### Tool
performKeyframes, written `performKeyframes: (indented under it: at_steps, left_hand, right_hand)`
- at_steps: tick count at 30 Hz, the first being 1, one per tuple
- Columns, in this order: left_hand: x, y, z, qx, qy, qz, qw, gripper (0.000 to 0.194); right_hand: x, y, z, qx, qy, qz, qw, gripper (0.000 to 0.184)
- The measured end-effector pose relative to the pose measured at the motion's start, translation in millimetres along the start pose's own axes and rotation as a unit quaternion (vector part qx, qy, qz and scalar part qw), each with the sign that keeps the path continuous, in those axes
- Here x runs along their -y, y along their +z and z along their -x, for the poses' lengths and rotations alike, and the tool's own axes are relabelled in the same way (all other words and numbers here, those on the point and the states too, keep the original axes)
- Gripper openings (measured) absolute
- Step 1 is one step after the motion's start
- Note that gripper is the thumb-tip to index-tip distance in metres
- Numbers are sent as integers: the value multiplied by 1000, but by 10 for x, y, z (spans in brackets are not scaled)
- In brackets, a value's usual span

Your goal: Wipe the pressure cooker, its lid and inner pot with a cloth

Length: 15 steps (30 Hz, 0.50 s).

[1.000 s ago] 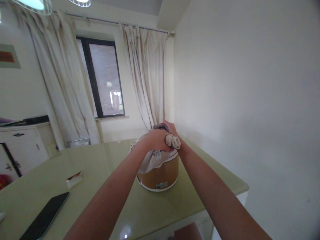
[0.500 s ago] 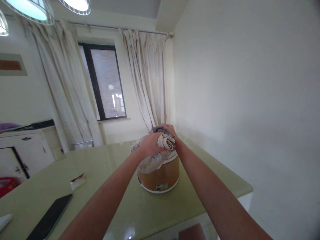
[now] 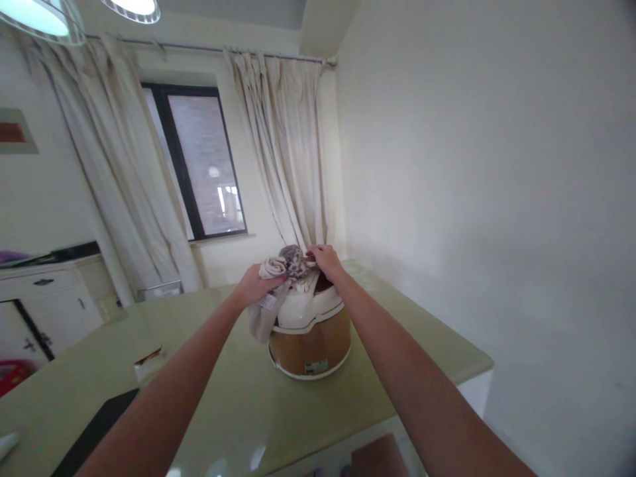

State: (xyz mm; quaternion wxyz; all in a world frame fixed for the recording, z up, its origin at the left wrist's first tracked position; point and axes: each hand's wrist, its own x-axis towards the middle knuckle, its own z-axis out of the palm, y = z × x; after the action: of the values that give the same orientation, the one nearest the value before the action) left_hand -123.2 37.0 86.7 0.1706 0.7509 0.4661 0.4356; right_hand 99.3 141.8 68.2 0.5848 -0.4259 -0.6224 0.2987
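Note:
A round container with a brown body and white lid [image 3: 308,313] stands on the green tabletop, with a white rim at its base and a small label low on its front. Bunched over the top is a beige and grey patterned cloth [image 3: 295,262], one end rolled up and a loose part with a white tag hanging down the left side. My left hand [image 3: 256,286] is closed round the cloth's left end. At its right end, above the lid, my right hand [image 3: 325,260] is closed with bent fingers on the cloth's edge. Beside that hand, a dark brown patch shows in the lid.
On the left of the green table [image 3: 213,371] lie a dark flat tablet-like device [image 3: 102,424], partly behind my left forearm, and a small white packet [image 3: 148,363]. A white wall [image 3: 447,199] runs along the right. Beyond the table are a curtained window [image 3: 199,159] and a white cabinet [image 3: 54,291].
The cloth has been drawn up and left off the lid, uncovering its white top and dark patch. My left hand has moved left, away from the right. The view has shifted slightly.

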Motion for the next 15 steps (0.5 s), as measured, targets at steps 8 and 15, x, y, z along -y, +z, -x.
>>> performKeyframes:
  at_steps: [8, 15]
  left_hand:
    - [-94, 147, 186, -16, -1, 37, 999, 54]
    - [-660, 323, 41, 106, 44, -30, 993, 49]
  right_hand:
    - [118, 106, 0, 49, 30, -93, 994, 54]
    - [106, 10, -86, 95, 38, -98, 990, 61]
